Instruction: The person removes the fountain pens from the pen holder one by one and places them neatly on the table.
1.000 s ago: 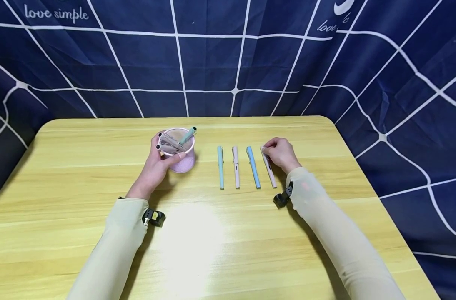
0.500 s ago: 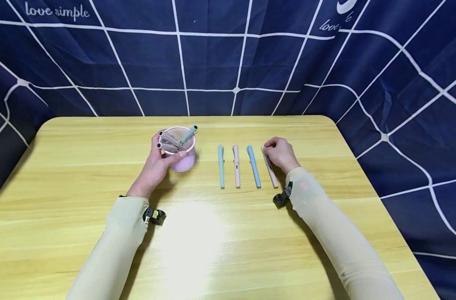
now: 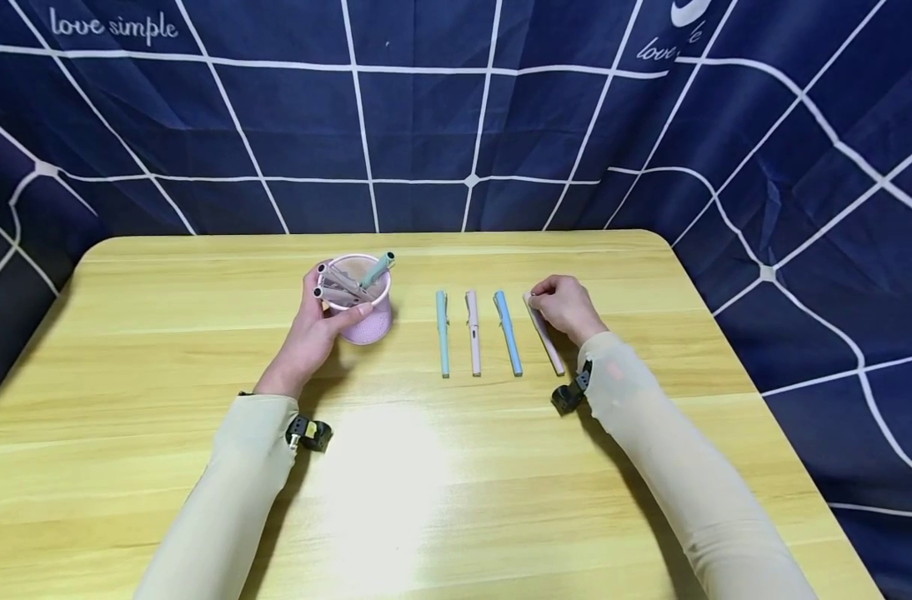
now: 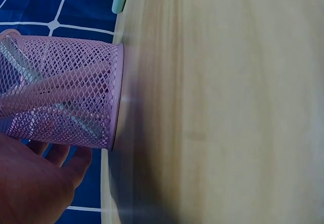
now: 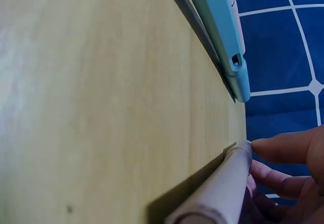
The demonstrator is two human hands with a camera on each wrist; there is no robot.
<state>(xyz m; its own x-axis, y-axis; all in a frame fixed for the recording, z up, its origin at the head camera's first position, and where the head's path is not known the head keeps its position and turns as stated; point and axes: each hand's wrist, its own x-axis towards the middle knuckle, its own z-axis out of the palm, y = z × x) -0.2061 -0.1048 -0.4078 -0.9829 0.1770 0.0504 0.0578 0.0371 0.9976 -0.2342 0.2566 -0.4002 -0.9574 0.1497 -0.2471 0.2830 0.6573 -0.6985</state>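
My left hand grips a pink mesh pen cup from its left side, thumb on the near rim; several pens lean inside it. In the left wrist view the cup's mesh wall shows with fingers below it. My right hand pinches the upper end of a pale pink pen, the rightmost in a row on the table. To its left lie a blue pen, a pink pen and a light teal pen. The right wrist view shows the pinched pen close up.
The wooden table ends at a back edge against a dark blue curtain with white lines, which also hangs at both sides. A bright glare patch lies on the tabletop between the forearms. Each wrist carries a small black camera.
The lower end of the rightmost pen has swung slightly to the right, and its barrel has turned under my right fingers. My right wrist has shifted a little right. The left hand still grips the cup.
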